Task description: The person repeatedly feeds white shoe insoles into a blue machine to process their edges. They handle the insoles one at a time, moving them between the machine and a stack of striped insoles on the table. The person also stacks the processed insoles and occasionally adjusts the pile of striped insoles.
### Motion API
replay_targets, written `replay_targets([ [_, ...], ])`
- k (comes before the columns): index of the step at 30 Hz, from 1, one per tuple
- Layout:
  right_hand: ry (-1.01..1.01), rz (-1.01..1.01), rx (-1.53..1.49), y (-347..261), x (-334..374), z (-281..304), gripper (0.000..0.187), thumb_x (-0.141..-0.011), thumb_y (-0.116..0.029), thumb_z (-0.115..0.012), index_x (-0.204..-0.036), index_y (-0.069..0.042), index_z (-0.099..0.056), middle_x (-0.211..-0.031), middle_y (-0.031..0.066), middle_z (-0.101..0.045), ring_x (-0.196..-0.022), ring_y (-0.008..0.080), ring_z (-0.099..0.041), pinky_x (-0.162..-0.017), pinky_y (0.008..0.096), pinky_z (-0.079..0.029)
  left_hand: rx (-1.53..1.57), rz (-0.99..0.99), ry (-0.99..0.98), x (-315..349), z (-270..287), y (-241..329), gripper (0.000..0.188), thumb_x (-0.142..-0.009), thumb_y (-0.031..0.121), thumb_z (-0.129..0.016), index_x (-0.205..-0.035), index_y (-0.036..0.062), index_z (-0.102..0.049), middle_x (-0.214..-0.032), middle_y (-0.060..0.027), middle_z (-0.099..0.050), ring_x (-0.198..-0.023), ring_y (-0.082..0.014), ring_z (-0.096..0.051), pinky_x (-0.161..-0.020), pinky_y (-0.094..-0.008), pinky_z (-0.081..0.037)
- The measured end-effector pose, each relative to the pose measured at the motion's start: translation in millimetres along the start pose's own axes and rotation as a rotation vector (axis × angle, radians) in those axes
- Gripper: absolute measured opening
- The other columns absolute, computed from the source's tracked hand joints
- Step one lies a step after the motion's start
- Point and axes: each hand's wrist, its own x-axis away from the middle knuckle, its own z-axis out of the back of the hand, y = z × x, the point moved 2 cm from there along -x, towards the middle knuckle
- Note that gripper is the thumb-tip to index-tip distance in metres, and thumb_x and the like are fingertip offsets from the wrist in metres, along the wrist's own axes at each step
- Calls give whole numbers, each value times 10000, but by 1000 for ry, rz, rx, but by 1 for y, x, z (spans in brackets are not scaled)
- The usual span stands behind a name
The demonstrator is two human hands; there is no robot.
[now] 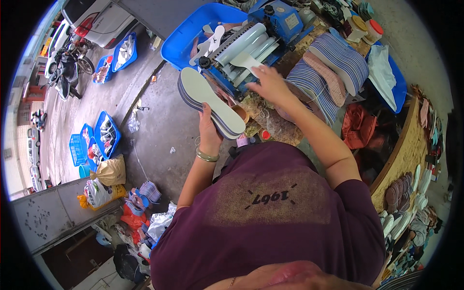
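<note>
My left hand [209, 131] is closed round a stack of insoles [200, 89], white on top with darker layers beneath. My right hand [271, 86] reaches forward to a blue roller machine [285, 24] on the bench. Its fingers pinch the near end of a single white insole [244, 60]. That insole lies against the machine's pale rollers [241, 43]; whether its far end is between them I cannot tell. Behind the machine, a blue tub [176, 46] holds loose insoles [216, 38].
Striped insoles [309, 84] are piled right of my right forearm, with pinkish ones [323, 72] among them. Lidded jars [373, 30] stand beyond. A blue tub with plastic sheeting [384, 70] and a red bag [358, 126] lie further right. Several blue tubs [113, 151] sit on the floor leftward.
</note>
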Motion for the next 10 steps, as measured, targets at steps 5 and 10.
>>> replay_targets([
  [5, -628, 36, -672, -61, 35, 9, 819, -778, -268, -747, -1446, -61, -321, -1067, 152, -630, -882, 182, -626, -767, 320, -502, -115, -114, 14, 0, -15, -10, 400, -942, 216, -583, -1278, 95, -404, -1164, -67, -562, -1030, -194, -583, -878, -354, -507],
  [10, -755, -121, -726, -52, 43, 13, 934, -743, -271, -776, -1492, -135, -236, -1165, 182, -599, -938, 229, -636, -804, 309, -506, -275, -101, -5, -12, -8, -17, 530, -907, 194, -641, -1351, 152, -355, -1208, -55, -529, -1102, -171, -527, -1019, -366, -394],
])
